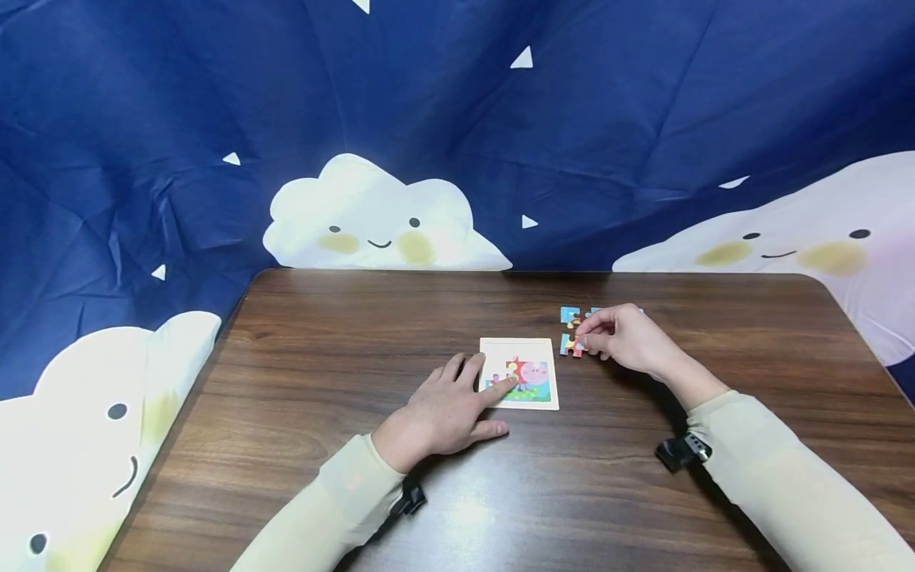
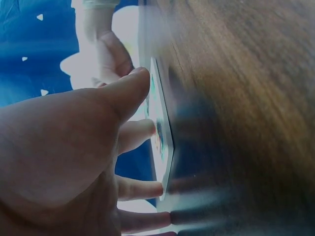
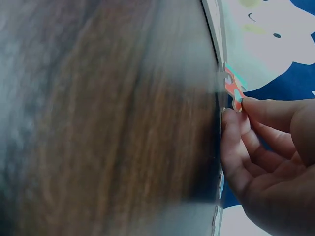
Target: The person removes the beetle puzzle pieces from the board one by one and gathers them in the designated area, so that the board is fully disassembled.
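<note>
A square puzzle board (image 1: 518,344) with a pale rim lies flat on the table, partly filled with a pink pig in red over green. My left hand (image 1: 450,405) rests spread at its left side, the index fingertip on the picture; in the left wrist view, fingers (image 2: 140,189) touch the board's edge. Right of the board, my right hand (image 1: 632,342) pinches a red jigsaw piece (image 3: 232,84) with a teal edge between thumb and fingertips, tilted up in the right wrist view. A blue jigsaw piece (image 1: 569,314) lies just beyond those fingers. Other pieces are partly hidden behind that hand.
The brown wooden table (image 1: 322,342) extends around the board, its far edge meeting a blue curtain (image 1: 429,95) printed with smiling clouds. Each sleeve carries a small black wrist device, such as the right one (image 1: 675,453).
</note>
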{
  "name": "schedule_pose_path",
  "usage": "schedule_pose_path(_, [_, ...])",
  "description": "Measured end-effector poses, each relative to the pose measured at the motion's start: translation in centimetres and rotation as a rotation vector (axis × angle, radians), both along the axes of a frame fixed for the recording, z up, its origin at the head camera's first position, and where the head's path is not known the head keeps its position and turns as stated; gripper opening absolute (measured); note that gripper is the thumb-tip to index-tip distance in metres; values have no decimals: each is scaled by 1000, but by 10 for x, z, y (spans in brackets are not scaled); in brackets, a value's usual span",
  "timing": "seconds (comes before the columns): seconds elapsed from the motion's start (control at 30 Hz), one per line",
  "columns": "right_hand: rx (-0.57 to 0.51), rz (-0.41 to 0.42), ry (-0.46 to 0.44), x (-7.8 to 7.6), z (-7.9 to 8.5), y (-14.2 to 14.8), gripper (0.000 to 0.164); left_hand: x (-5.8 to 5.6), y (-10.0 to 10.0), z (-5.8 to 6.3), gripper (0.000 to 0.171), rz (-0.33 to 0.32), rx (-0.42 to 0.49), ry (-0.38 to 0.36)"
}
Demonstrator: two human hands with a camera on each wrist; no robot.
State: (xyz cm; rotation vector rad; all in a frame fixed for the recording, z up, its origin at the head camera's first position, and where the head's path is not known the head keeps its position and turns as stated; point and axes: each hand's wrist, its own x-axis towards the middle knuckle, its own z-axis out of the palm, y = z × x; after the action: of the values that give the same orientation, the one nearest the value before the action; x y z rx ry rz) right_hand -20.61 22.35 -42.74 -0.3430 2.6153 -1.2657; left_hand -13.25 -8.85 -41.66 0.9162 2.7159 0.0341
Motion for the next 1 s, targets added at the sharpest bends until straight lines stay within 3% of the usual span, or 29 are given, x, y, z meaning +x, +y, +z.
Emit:
schedule_pose_path(0.43, [39,-14,31,-8,-8,0,12,0,1,-2,64,7,-11,-1])
schedule_pose_path(0.67, [89,-31,70,-1,-3,1,12,2,1,-2,63,-7,33,20])
schedule_pose_path(1.0, [125,134,121,9,5,-34,9,3,11,-2,62,-10,17,43])
